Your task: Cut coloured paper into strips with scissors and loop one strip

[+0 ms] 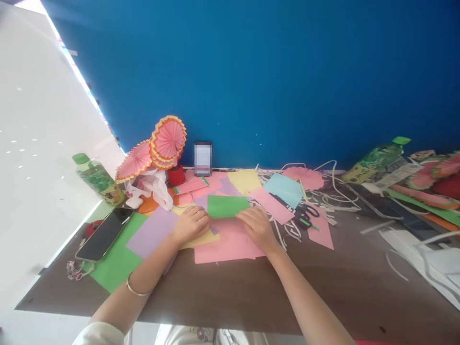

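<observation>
A small green sheet of paper (227, 206) is stretched between my two hands over the middle of the table. My left hand (193, 223) grips its left end, fingers curled. At its lower right corner, my right hand (256, 226) pinches the edge with bent fingers. Below the hands lie pink sheets (226, 247), with a bit of yellow paper (206, 238) showing beside the left hand. A purple sheet (153, 235) extends under my left wrist. To the right of my right hand rest a pink piece (273, 206), a light blue piece (283, 189) and black scissors (305, 214).
At the left are a phone (105, 234), a green-capped bottle (98, 179) and pleated pink paper fans (168, 139). Another phone (203, 159) leans on the blue wall. White paper strips and cables (338, 196) clutter the right, near a second bottle (377, 160) and a white power strip (413, 258).
</observation>
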`<state>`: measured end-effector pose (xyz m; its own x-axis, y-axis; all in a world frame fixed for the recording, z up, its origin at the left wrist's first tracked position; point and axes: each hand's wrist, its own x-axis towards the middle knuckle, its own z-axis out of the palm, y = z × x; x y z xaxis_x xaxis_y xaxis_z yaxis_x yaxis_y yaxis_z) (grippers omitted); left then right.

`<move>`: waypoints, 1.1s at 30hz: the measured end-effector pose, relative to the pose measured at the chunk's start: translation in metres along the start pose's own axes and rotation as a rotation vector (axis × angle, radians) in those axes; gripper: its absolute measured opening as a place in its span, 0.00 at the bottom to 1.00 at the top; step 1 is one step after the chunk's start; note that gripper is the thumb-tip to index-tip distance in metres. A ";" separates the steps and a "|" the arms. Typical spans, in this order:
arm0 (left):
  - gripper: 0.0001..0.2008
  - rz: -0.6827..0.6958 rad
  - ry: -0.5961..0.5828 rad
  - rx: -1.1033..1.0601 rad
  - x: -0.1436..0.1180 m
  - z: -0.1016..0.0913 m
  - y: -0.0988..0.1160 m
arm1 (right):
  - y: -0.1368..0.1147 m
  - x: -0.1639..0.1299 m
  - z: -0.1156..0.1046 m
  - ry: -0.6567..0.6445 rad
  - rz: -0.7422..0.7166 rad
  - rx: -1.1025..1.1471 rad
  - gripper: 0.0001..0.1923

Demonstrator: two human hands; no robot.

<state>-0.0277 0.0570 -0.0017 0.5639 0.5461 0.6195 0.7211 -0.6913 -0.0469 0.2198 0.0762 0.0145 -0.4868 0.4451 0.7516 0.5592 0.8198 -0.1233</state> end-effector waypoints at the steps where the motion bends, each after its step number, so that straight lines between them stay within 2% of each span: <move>1: 0.07 0.015 -0.018 -0.001 0.000 -0.001 -0.001 | 0.001 0.000 -0.001 0.007 0.003 -0.004 0.17; 5: 0.09 0.056 -0.119 -0.039 0.001 -0.004 -0.005 | 0.005 -0.001 -0.004 -0.003 0.005 -0.004 0.17; 8: 0.09 0.029 -0.167 -0.067 -0.001 -0.007 -0.012 | 0.013 -0.003 -0.006 0.010 0.011 0.018 0.16; 13: 0.10 -0.231 -0.127 -0.133 -0.004 -0.015 -0.020 | 0.023 -0.005 -0.008 0.262 0.153 -0.027 0.10; 15: 0.09 -0.288 -0.066 -0.186 -0.004 -0.012 -0.017 | 0.019 -0.005 -0.003 0.221 0.140 0.003 0.10; 18: 0.18 -0.252 -0.013 -0.218 -0.006 -0.001 -0.011 | 0.006 -0.004 0.005 0.061 0.058 0.069 0.11; 23: 0.11 -0.124 -0.079 -0.181 -0.013 0.015 -0.014 | -0.009 -0.001 0.009 -0.133 -0.043 0.028 0.11; 29: 0.12 -0.150 -0.148 -0.178 -0.012 0.007 -0.008 | -0.007 -0.005 0.016 -0.199 0.019 0.053 0.09; 33: 0.11 -0.108 -0.139 -0.205 -0.012 0.009 -0.005 | -0.006 -0.007 0.018 -0.200 0.046 0.048 0.09</move>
<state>-0.0345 0.0579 -0.0156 0.5481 0.6716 0.4984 0.6915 -0.6992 0.1817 0.2073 0.0745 -0.0018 -0.5878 0.5409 0.6017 0.5533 0.8113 -0.1888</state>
